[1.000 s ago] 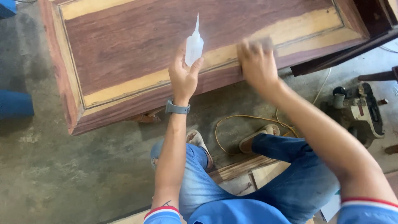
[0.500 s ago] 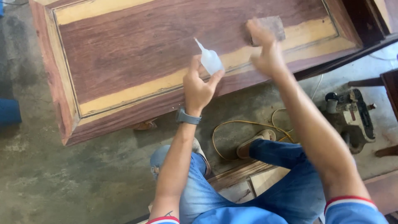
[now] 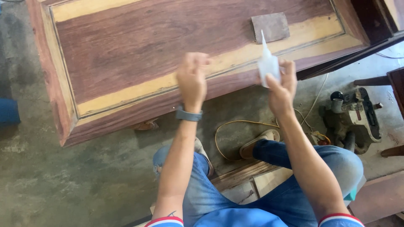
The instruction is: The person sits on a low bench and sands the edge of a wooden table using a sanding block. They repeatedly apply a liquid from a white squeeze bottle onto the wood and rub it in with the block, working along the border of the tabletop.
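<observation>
Big wooden panel (image 3: 168,50) fills the top of the view, dark reddish wood w/ pale yellow bands along the near and far sides and a grooved frame round the edge; it lies flat, slightly skewed, its near-left corner low at the left. Concrete floor (image 3: 63,180) below it, grey and stained. Person sits at the bottom of the view in blue jeans (image 3: 294,189), knees apart, one sandalled foot (image 3: 259,143) out front. Power tool (image 3: 353,117), greenish-grey and grimy, sits on the floor at the right, well apart from the hands; yellow cord (image 3: 229,126) loops on the floor between the legs and the panel. Square sanding pad (image 3: 271,27), grey-brown, lies flat on the panel near its right end, nobody touching it, just above the bottle tip. Right hand (image 3: 282,82) is up over the panel's near edge, fingers wrapped round a small clear squeeze bottle (image 3: 267,65) w/ a thin pointed nozzle aimed up; grip is closed on the bottle body. Left hand (image 3: 192,80) is raised beside it, apart from the bottle, blurred; fingers look curled in, holding nothing I can see, but can't tell for sure whether it's fully closed. Grey watch (image 3: 188,114) on the left wrist. Red-white-blue sleeve cuffs at the bottom edge.
</observation>
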